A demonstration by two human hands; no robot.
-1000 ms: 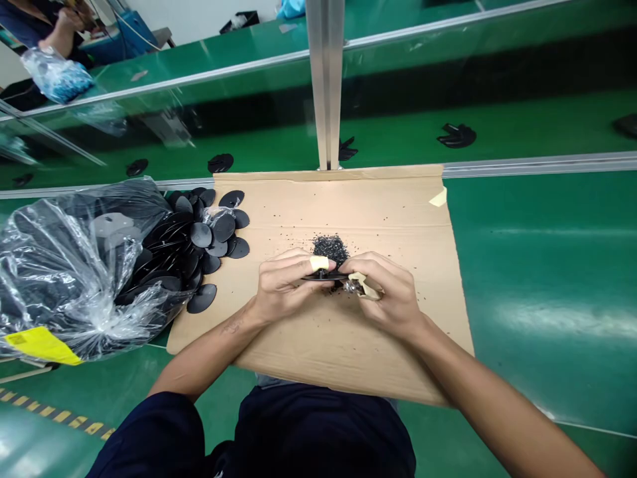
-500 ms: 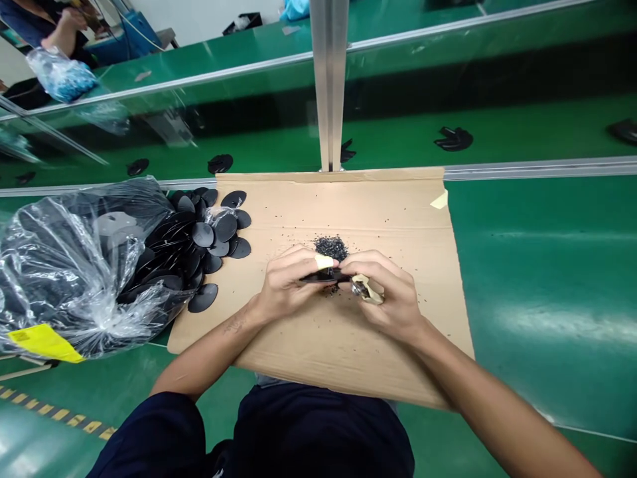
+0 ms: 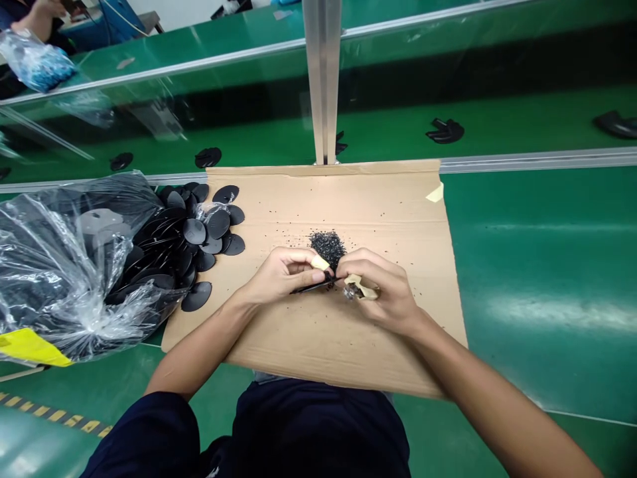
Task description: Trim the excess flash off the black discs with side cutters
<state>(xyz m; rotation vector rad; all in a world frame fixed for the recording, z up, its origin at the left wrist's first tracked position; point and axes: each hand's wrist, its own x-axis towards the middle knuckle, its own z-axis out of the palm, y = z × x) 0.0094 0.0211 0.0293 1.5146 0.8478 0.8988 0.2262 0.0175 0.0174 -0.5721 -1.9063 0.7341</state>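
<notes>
My left hand (image 3: 281, 275) is closed on a thin black disc (image 3: 309, 287), thumb on top, holding it tilted nearly edge-on above the cardboard sheet (image 3: 308, 345). Pale yellow tape wraps one of its fingers. My right hand (image 3: 385, 285) is closed around a small metal tool (image 3: 354, 290) partly covered in yellowish tape; its exact kind is hidden by the palm. The right thumb and forefinger meet at the disc's right end, close to the left fingertips. Just beyond the fingers lies a pile of tiny black bits (image 3: 327, 247), some scattered around it.
On the left, a clear plastic bag (image 3: 64, 265) spills many black discs (image 3: 194, 231) onto the cardboard's edge. A metal post (image 3: 323, 79) rises behind the cardboard. Curved black pieces (image 3: 445, 131) lie on the green surface behind. Another person's hand (image 3: 40, 20) shows at top left.
The disc in my left hand has turned and tilted, and the left thumb now shows on top of it. My right hand stays close by with the tool. The whole view has shifted slightly.
</notes>
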